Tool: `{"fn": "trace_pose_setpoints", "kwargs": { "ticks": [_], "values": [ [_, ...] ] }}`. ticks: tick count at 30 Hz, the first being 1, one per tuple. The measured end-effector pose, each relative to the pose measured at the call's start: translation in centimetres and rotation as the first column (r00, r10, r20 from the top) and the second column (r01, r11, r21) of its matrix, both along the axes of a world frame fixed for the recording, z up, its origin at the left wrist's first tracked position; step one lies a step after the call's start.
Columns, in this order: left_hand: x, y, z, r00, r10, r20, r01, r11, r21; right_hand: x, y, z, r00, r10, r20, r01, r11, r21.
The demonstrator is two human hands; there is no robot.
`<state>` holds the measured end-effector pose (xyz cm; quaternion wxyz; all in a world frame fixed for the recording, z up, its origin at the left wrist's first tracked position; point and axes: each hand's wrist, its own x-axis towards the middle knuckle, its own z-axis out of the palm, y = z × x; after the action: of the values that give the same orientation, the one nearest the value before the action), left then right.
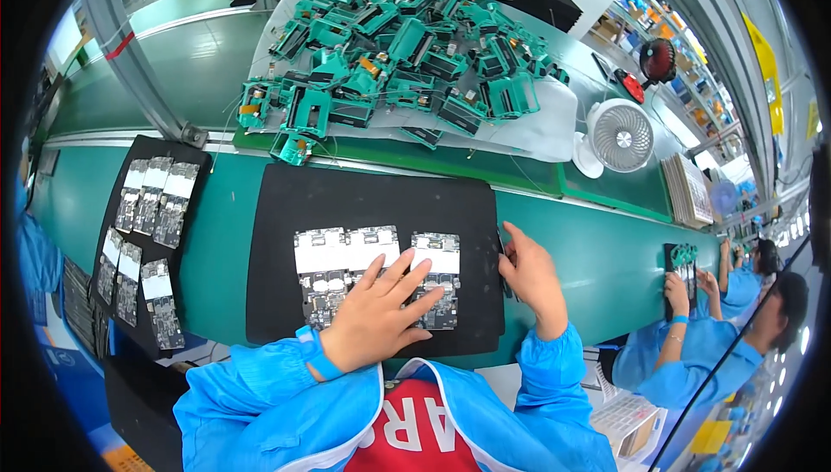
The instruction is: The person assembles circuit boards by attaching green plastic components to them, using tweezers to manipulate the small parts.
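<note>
head view: left hand (378,309) spread over circuit boards (373,244); right hand (531,275) curled, grip unclear; lettered red shirt (410,427).

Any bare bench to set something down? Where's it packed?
Free: green benchtop between the right hand and the co-worker's hand; the narrower strip between the left mat and centre mat; the centre mat's upper band, above its circuit boards. Packed: the white sheet heaped with green plastic frames; the left mat with six boards; under the left hand.

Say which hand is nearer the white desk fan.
Right. The right hand is below-left of the white fan; the left hand is farther left, over circuit boards.
</note>
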<state>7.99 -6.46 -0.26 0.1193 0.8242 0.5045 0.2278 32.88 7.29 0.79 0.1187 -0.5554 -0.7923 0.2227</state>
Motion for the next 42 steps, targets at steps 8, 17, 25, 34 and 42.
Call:
{"fn": "trace_pose_setpoints", "kwargs": {
  "ticks": [8,17,25,34,42],
  "values": [
    [0.0,0.2,-0.7,0.999,-0.001,0.04,0.001,1.0,0.003,0.8,-0.9,0.8,0.983,-0.044,-0.181,0.075,0.983,0.17],
    [0.0,0.2,-0.9,1.0,0.004,0.029,-0.004,1.0,0.021,-5.9,-5.0,2.2,0.994,0.091,-0.064,-0.08,0.985,0.151],
    [-0.1,0.0,-1.0,0.999,-0.001,0.047,-0.001,0.999,0.04,-8.1,-6.4,2.3,0.968,0.153,0.198,-0.204,0.94,0.274],
    [0.1,0.1,-1.3,0.999,0.006,0.048,-0.009,0.998,0.056,-8.7,-6.4,2.4,0.982,0.1,0.163,-0.142,0.952,0.27],
    [0.0,-0.1,-1.4,0.997,0.006,0.074,-0.011,0.998,0.06,-9.0,-6.6,2.5,0.935,0.117,0.335,-0.241,0.902,0.358]
  ]
}}
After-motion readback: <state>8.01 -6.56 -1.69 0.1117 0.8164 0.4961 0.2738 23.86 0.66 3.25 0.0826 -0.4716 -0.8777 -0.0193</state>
